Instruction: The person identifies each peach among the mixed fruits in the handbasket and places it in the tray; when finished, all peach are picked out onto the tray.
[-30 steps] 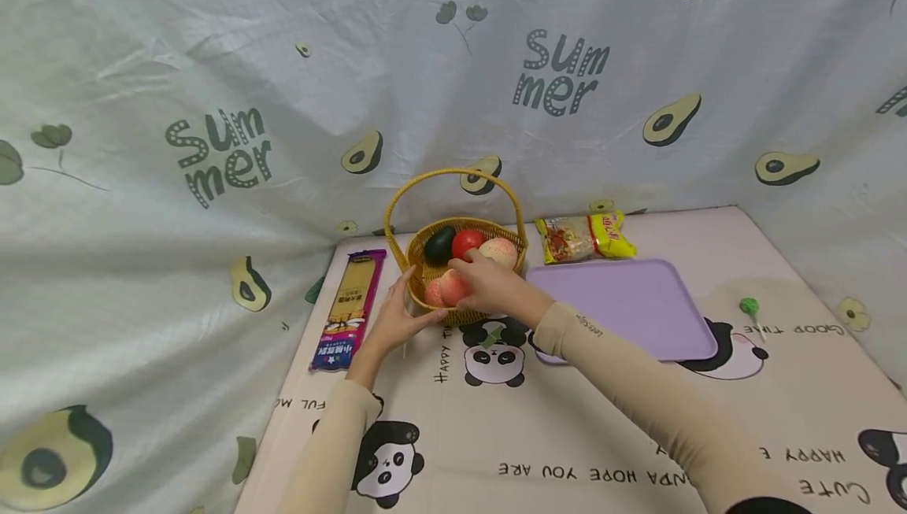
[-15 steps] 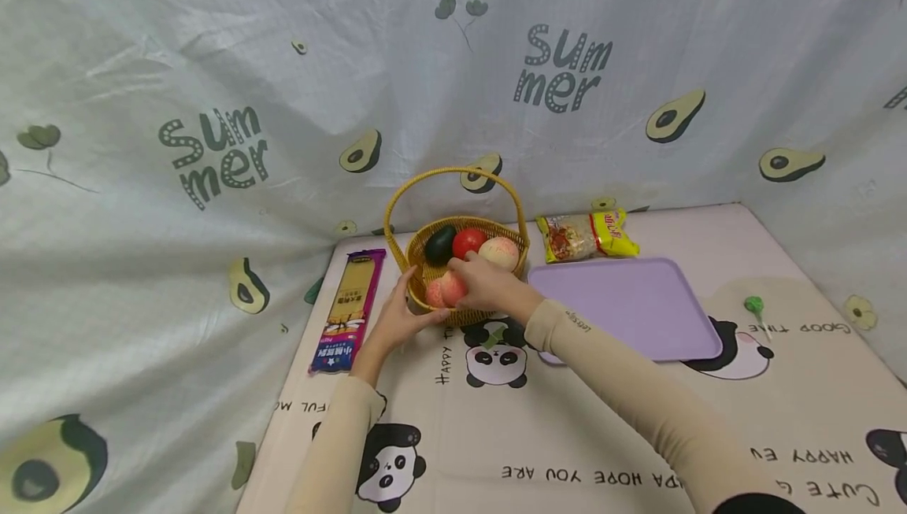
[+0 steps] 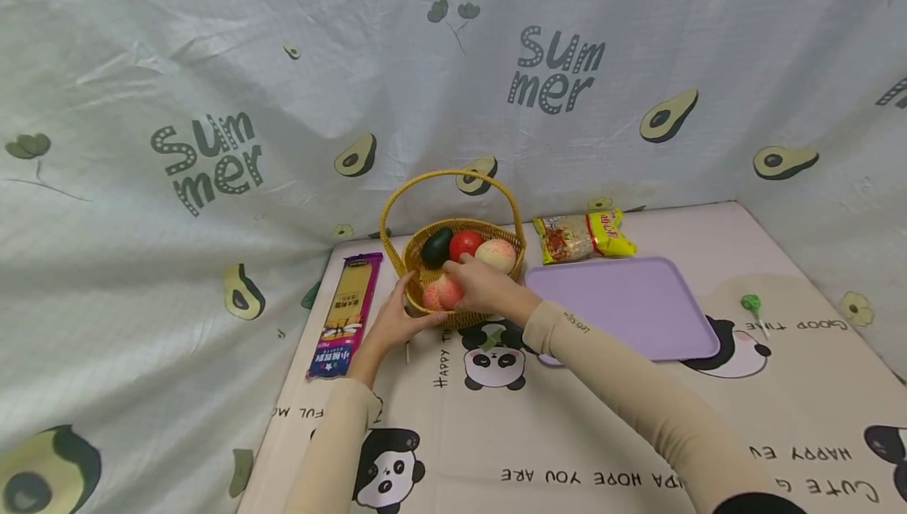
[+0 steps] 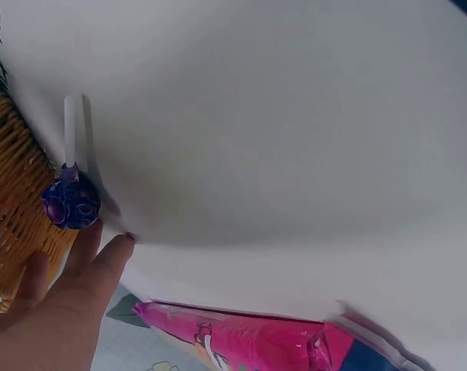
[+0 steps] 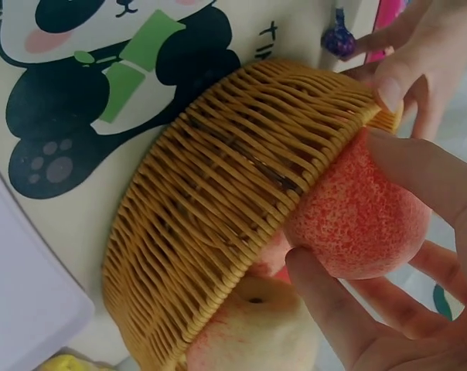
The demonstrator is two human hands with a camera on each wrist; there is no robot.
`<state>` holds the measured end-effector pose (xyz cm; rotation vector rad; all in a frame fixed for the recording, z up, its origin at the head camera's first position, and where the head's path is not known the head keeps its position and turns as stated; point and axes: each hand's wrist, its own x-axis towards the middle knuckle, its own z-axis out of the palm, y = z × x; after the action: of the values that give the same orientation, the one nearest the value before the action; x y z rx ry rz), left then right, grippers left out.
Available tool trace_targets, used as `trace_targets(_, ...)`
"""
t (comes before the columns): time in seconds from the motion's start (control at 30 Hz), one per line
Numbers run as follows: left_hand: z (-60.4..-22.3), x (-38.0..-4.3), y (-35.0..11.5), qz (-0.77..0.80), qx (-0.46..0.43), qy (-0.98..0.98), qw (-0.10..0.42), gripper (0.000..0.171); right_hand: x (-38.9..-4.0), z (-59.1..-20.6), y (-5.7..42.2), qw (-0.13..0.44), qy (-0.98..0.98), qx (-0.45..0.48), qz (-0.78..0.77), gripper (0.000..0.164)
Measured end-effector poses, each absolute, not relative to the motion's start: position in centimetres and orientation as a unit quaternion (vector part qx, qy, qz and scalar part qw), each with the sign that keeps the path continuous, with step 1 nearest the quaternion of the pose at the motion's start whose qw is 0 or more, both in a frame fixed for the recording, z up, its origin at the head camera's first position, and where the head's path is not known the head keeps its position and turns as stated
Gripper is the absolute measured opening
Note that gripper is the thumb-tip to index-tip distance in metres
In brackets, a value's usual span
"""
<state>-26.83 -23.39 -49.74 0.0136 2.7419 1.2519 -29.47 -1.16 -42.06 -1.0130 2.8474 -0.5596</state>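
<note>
Right hand [image 3: 482,287]: thumb and fingers wrapped round a pink peach [image 5: 365,216], which sits at the near-left rim of the basket [image 3: 473,318], partly below the edge. Left hand [image 3: 392,323]: not clenched, fingers spread against the basket's left near side, thumb at the rim.

Right by the left fingertips: purple-wrapped lollipop [image 4: 69,202], on the bench just beside the basket's wall, stick pointing away from the fingers.

Rest of the basket: more pink fruit [image 5: 270,253] next to the gripped peach, mostly hidden. Dark green avocado [image 3: 437,248] at the back left, red tomato [image 3: 465,244] touching it, pale peach [image 3: 498,254] at the right end. Handle [image 3: 445,173] stands up over the basket.

Outside: pasta pack [image 3: 345,315] flat, left of the basket. Lilac tray [image 3: 618,309] just right of it. Yellow food packet [image 3: 584,236] right of the basket, behind the tray. Green lollipop [image 3: 752,305] well right of the basket, past the tray. Bench [image 3: 581,427] has a panda-print cover; avocado-print curtain [image 3: 439,97] behind the basket.
</note>
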Motion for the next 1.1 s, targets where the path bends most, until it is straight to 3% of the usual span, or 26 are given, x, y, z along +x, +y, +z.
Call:
trace_targets(0.4, -49.6, -26.6, -23.9, 0.422, 0.004, 0.904, 0.070, 0.112, -28.5, -37.8, 1.0, 0.007, 0.920, -0.354, -0.172, 0.060)
trace_targets(0.67, -49.3, -26.6, -24.1, 0.420, 0.013, 0.905, 0.064, 0.112, -28.8, -35.6, 4.9, 0.039, 0.926, -0.341, -0.157, 0.061)
trace_targets(1.1, -49.3, -26.7, -23.5, 0.411, 0.007, 0.909, 0.069, 0.112, -28.5, -38.6, 11.5, 0.113, 0.930, -0.317, -0.149, 0.058)
